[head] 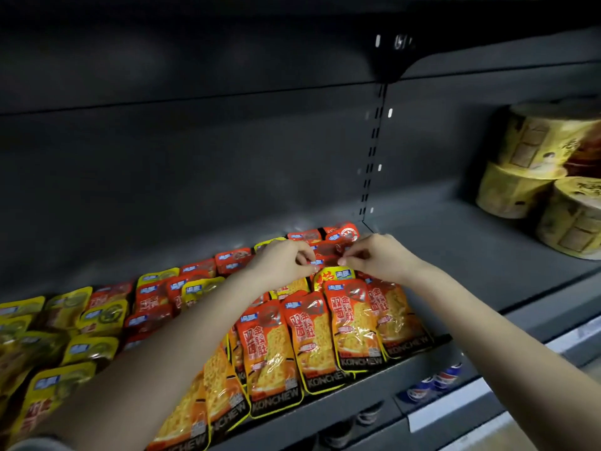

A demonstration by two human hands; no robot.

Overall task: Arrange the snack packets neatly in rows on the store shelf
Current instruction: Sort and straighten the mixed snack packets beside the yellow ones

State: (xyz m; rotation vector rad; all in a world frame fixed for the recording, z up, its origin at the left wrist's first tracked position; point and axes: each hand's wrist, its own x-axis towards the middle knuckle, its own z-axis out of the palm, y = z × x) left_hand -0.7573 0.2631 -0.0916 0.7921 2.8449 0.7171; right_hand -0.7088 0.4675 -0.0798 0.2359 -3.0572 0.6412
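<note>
Red, orange and yellow snack packets lie in overlapping rows on the dark grey shelf [455, 255]. Orange packets [312, 336] marked KONCHEW fill the front right; yellow packets [65, 320] lie at the left. Both arms reach to the back right of the rows. My left hand [283, 262] and my right hand [377, 255] each pinch an edge of one dark red packet [328, 252] near the back. More red packets [344, 232] sit behind it against the back wall.
Yellow instant-noodle bowls [553, 180] stand stacked at the far right of the shelf. Bare shelf floor lies between them and the packets. A slotted upright [374, 151] runs up the back wall. Bottle caps [435, 382] show on the shelf below.
</note>
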